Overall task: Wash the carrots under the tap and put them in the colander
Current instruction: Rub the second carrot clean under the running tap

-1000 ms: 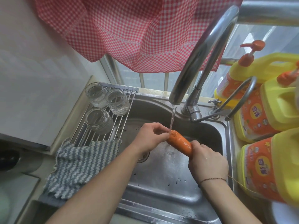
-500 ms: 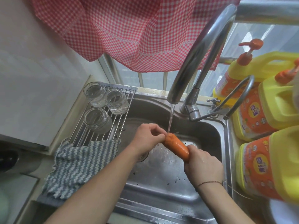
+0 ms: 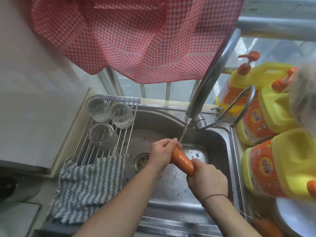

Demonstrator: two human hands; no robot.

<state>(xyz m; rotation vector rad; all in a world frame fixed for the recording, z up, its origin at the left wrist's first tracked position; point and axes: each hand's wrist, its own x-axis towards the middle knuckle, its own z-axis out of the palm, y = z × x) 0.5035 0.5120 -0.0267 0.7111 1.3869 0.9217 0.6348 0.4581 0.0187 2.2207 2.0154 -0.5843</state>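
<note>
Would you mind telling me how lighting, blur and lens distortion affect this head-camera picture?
Head view: daylight from the window behind the red checked curtain; soft glare on the sink floor; wide-angle bending of the tap; a blurred pale shape at the right edge; carrot, left hand and right hand fairly sharp.

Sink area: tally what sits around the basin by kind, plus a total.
Drinking glasses on the rack: 3
Yellow detergent jugs: 3
Striped cloth: 1
Carrot being rinsed: 1
Total: 8

Both hands, left hand [image 3: 162, 153] and right hand [image 3: 207, 179], grip carrot [image 3: 183, 161] under tap [image 3: 212, 77].
</note>
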